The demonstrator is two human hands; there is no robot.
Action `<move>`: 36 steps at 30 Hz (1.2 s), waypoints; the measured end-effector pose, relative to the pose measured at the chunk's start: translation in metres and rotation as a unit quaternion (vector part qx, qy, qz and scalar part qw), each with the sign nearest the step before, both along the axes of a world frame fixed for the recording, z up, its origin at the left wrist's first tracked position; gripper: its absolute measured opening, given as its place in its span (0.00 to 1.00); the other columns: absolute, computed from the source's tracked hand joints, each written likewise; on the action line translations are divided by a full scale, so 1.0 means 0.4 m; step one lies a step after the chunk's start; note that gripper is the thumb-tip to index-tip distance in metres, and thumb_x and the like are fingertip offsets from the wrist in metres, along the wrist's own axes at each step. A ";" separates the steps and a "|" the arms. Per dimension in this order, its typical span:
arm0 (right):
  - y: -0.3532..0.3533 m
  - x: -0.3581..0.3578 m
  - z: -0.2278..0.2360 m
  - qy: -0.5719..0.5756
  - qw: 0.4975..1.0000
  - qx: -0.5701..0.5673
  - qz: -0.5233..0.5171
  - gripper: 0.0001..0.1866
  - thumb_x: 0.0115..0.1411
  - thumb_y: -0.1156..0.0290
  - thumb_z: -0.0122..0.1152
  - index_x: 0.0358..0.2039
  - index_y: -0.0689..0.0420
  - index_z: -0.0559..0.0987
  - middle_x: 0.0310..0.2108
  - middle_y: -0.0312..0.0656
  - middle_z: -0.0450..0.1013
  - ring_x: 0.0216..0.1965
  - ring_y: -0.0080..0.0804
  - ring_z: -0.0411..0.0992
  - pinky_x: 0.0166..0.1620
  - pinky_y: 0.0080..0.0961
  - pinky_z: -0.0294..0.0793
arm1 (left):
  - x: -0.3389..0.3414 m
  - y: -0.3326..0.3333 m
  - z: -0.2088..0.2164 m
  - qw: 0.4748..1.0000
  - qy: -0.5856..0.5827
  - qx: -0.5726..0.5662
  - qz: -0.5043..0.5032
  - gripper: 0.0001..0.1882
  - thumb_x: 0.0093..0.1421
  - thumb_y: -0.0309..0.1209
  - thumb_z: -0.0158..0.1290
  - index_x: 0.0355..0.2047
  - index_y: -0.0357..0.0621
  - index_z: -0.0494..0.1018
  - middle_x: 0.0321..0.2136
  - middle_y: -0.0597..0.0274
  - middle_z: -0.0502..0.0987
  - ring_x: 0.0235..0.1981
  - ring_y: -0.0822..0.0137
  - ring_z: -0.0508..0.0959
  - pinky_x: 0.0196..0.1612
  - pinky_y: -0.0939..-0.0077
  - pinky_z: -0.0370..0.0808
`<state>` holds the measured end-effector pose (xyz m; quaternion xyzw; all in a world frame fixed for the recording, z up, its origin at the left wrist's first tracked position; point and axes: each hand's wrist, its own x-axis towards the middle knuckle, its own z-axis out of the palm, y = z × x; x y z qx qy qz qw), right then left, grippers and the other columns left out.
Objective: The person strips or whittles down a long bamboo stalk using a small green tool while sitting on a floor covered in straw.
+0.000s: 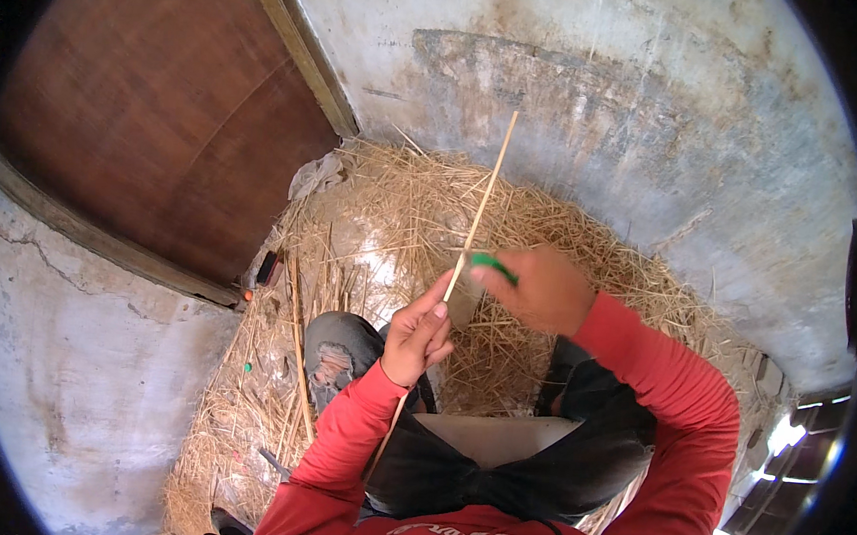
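A long, thin, pale strip (491,182), which looks like split bamboo, slants up and away in front of me. My left hand (418,339) is closed around its lower part, thumb along the strip, and the tail end runs down past my left forearm. My right hand (537,289), slightly blurred, grips a tool with a green handle (492,264) right beside the strip, just above my left fingers. The tool's working end is too small and smeared to make out.
Straw-like shavings (472,355) cover the floor around my legs. I sit on a pale seat (498,438). Longer sticks (298,343) lie to the left, near a dark object (270,268). Beyond stand a stained wall (597,131) and a brown door (158,112).
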<state>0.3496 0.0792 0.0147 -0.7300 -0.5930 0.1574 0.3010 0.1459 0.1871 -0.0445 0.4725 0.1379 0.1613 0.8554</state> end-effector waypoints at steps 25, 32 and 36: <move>0.007 -0.020 -0.045 -0.020 0.999 -0.014 0.021 0.27 0.70 0.46 0.46 0.39 0.58 0.82 0.21 0.56 0.73 0.24 0.56 0.74 0.32 0.51 0.73 | -0.013 0.003 0.015 0.995 0.013 -0.100 -0.009 0.27 0.74 0.30 0.41 0.71 0.46 0.54 0.15 0.77 0.49 0.14 0.81 0.47 0.17 0.85 0.49; 0.029 0.328 -0.079 0.002 0.972 0.022 -0.232 0.32 0.70 0.42 0.46 0.39 0.62 0.81 0.20 0.57 0.71 0.20 0.50 0.70 0.30 0.46 0.70 | -0.037 -0.002 -0.027 0.997 0.027 -0.023 -0.075 0.26 0.74 0.30 0.41 0.71 0.46 0.55 0.15 0.76 0.50 0.13 0.80 0.47 0.17 0.83 0.52; 0.012 0.223 -0.016 0.026 0.982 0.055 -0.179 0.31 0.70 0.44 0.48 0.33 0.63 0.81 0.18 0.57 0.69 0.19 0.48 0.69 0.28 0.43 0.68 | -0.035 0.010 -0.054 0.996 -0.004 0.094 0.001 0.25 0.74 0.29 0.42 0.70 0.44 0.57 0.13 0.75 0.54 0.12 0.81 0.51 0.18 0.82 0.52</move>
